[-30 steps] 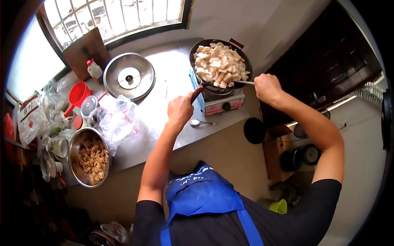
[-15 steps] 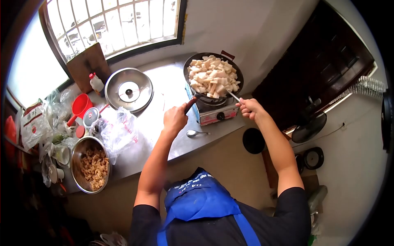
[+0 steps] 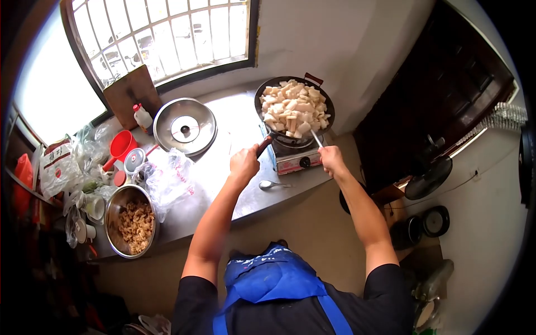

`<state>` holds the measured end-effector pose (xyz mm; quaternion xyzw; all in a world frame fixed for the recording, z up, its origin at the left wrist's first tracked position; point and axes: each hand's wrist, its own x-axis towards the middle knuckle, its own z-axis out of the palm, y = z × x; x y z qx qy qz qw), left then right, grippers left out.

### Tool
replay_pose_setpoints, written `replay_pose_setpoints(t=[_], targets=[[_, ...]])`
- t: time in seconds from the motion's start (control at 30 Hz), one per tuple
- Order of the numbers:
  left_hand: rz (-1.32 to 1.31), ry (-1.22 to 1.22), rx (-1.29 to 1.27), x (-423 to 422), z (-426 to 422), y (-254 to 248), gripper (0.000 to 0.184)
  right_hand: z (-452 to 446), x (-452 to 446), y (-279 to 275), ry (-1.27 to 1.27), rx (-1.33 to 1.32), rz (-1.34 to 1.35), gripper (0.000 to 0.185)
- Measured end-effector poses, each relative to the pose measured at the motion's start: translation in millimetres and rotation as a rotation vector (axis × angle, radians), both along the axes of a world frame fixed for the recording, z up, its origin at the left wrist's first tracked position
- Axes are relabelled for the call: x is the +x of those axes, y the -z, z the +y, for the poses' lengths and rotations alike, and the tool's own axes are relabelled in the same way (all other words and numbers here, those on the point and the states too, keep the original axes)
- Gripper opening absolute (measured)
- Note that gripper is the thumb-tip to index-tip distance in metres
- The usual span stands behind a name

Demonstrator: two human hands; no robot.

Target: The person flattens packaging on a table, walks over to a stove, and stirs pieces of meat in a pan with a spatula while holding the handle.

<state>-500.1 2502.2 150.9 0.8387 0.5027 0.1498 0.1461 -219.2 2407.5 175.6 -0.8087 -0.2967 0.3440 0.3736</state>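
A dark wok (image 3: pixel 331 114) heaped with pale, whitish chunks of food (image 3: pixel 293 105) sits on a portable gas stove (image 3: pixel 296 163). My left hand (image 3: pixel 244 163) is wrapped round the wok's brown handle (image 3: pixel 264 145). In my right hand (image 3: pixel 333 161) is the light metal shaft of a cooking utensil (image 3: pixel 316 138), slanting into the front of the heap. Its working end is buried among the chunks, so its shape is hidden. A metal spoon (image 3: pixel 272 185) lies on the counter between my forearms, in front of the stove.
Left on the metal counter (image 3: pixel 245 206) are a round steel lid (image 3: pixel 204 125), a plastic bag (image 3: pixel 170 176), a red dipper (image 3: pixel 121 144) and a steel bowl (image 3: pixel 115 237) of browned food. A cutting board (image 3: pixel 131 92) leans by the window. Right is a dark door (image 3: pixel 441 84).
My right hand has drawn back and left with the utensil, whose shaft now stands steeper. Some chunks at the wok's front have shifted. My left hand keeps its grip; the whole view has moved slightly.
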Motion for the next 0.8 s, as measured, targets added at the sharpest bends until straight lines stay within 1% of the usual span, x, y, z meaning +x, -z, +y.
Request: replay_pose_setpoints(t=[0.03,0.07,0.13,0.17,0.27,0.3,0.37,0.4,0.47,0.5,0.57,0.6,0.67,0.7,0.77,0.8], targets=[[-0.001,-0.005,-0.005,0,0,-1,0.041,-3,1,2,-0.028,-0.01,-0.061,0.035],[-0.001,-0.009,-0.011,0,-1,-3,0.041,-3,7,14,-0.031,-0.012,-0.061,0.035],[0.01,-0.011,-0.02,0,0,-5,0.041,-1,23,53,-0.14,0.203,-0.404,0.033],[0.022,-0.01,-0.026,1,0,-5,0.041,-5,19,50,-0.142,0.201,-0.404,0.033],[0.031,-0.011,-0.021,1,1,-4,0.04,-17,10,47,-0.161,0.292,-0.545,0.03],[0.032,-0.016,-0.026,1,1,-3,0.04,-19,9,49,-0.167,0.288,-0.543,0.03],[0.033,-0.006,-0.016,0,1,-2,0.039,-25,4,52,-0.181,0.351,-0.655,0.026],[0.033,-0.01,-0.019,0,1,-2,0.039,-28,4,54,-0.186,0.349,-0.654,0.026],[0.01,-0.011,-0.012,0,0,-2,0.035,-32,3,57,-0.225,0.325,-0.769,0.025],[0.009,-0.018,-0.017,-1,0,-1,0.035,-35,3,58,-0.233,0.323,-0.769,0.025],[0.0,0.001,0.005,-2,0,1,0.032,-42,2,54,-0.254,0.307,-0.877,0.028],[-0.003,-0.001,0.003,-2,0,2,0.032,-45,2,50,-0.257,0.305,-0.879,0.028],[-0.011,0.007,0.034,-2,1,3,0.031,-53,3,37,-0.293,0.172,-1.016,0.032],[-0.017,0.006,0.032,-2,1,3,0.031,-55,3,29,-0.295,0.169,-1.022,0.032],[-0.037,0.0,0.042,-2,0,3,0.03,-59,4,13,-0.321,0.113,-1.151,0.032],[-0.046,-0.003,0.04,-2,-1,3,0.03,-61,7,5,-0.35,0.126,-1.205,0.031]])
